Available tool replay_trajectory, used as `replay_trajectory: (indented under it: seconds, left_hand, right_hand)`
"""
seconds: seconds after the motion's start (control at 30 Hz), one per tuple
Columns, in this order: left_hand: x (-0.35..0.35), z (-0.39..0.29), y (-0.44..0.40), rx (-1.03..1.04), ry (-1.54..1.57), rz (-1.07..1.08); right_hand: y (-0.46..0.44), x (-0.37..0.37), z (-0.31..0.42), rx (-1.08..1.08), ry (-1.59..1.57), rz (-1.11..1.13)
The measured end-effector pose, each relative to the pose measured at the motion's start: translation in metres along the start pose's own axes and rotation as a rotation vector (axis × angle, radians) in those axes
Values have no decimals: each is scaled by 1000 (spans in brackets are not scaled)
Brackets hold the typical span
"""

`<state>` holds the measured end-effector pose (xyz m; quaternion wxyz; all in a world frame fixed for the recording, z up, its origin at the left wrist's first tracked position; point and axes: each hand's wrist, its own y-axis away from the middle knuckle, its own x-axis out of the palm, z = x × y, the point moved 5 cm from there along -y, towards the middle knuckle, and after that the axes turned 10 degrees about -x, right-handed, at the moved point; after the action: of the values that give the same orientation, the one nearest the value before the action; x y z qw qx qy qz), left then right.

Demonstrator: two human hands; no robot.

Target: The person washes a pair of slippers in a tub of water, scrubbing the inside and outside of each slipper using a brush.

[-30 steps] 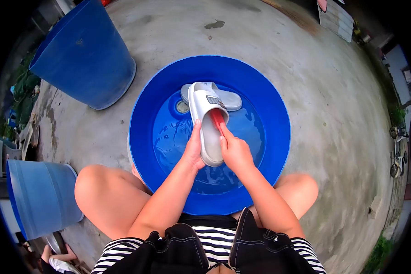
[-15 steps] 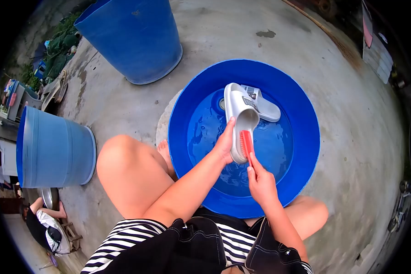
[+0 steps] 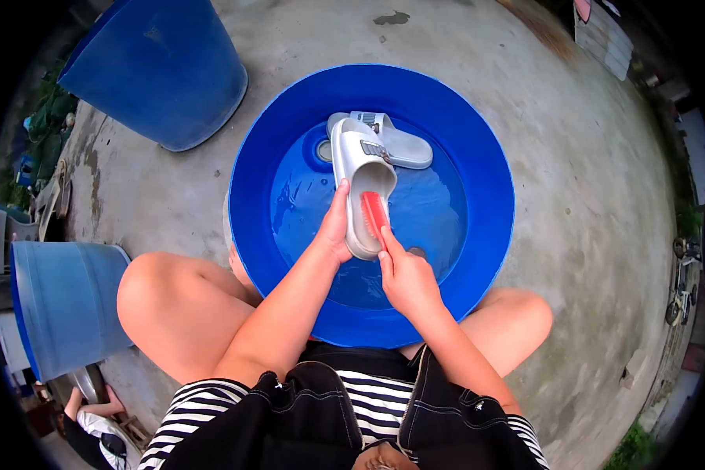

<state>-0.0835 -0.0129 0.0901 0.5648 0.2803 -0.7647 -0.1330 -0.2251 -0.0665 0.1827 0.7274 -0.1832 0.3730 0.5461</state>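
Observation:
My left hand (image 3: 336, 227) grips a light grey slide sandal (image 3: 342, 157) by the side near its heel, holding it tilted above the water. The red scrubbing brush (image 3: 374, 210) is in my right hand (image 3: 405, 270), fingers closed round its handle. Its bristles rest against the footbed by the heel. A second grey slide sandal (image 3: 406, 147) lies in the water behind the first, partly covered by it. Both sandals are within a round blue tub (image 3: 486, 180) between my legs, with shallow water in the bottom.
A tall blue barrel (image 3: 160, 74) stands at the upper left on the concrete floor (image 3: 587, 235). A lighter blue barrel (image 3: 70, 301) is at the left. Behind it, a seated person (image 3: 94, 427) shows at the lower left. A broom (image 3: 542, 27) lies at the top right.
My view has shifted, so the tub and barrels appear further left and higher. The brush stays on the sandal's heel area, slightly changed in angle. Both hands keep their holds.

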Motion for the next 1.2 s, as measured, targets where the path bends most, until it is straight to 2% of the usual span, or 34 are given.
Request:
replay_trajectory:
  seconds: [0.13, 0.2, 0.33, 0.4, 0.47, 0.53, 0.6, 0.73, 0.8, 0.9, 1.07, 1.13, 1.17, 1.2]
  left_hand:
    - [21, 23, 6, -72, -102, 17]
    - [21, 24, 3, -26, -65, -3]
    - [3, -4, 2, 17, 30, 34]
    - [-1, 0, -1, -18, -6, 1]
    - [1, 15, -3, -25, -128, -111]
    - [10, 30, -2, -109, -129, 46]
    - [20, 41, 3, -120, -173, -78]
    - [-2, 6, -1, 0, -61, -4]
    - [-3, -5, 3, -3, -34, -19]
    - [-1, 16, -3, -33, -132, -114]
    - [13, 24, 1, -103, -140, -32]
    - [4, 15, 0, -99, 33, 137]
    - [-5, 7, 0, -79, 40, 60]
    - [-9, -2, 0, -69, 53, 131]
  right_hand:
    - [-53, -12, -37, 77, 157, -180]
    - [-59, -11, -38, 31, 111, -219]
    - [-15, 1, -5, 19, -98, -56]
    - [-3, 1, -1, 47, -42, 4]
    - [-15, -2, -22, 80, -38, -72]
    - [-39, -19, -36, 159, -2, -174]
    - [-56, -23, -50, 179, -24, -204]
    - [-24, 3, -31, 10, -127, -110]
    - [1, 2, -6, 70, -125, 21]
    - [-7, 5, -25, 33, -37, -64]
    - [-35, -3, -40, 3, 54, -219]
    - [-15, -3, -19, -32, 48, -178]
    - [0, -3, -4, -65, -37, -96]
    - [11, 2, 6, -98, -120, -15]
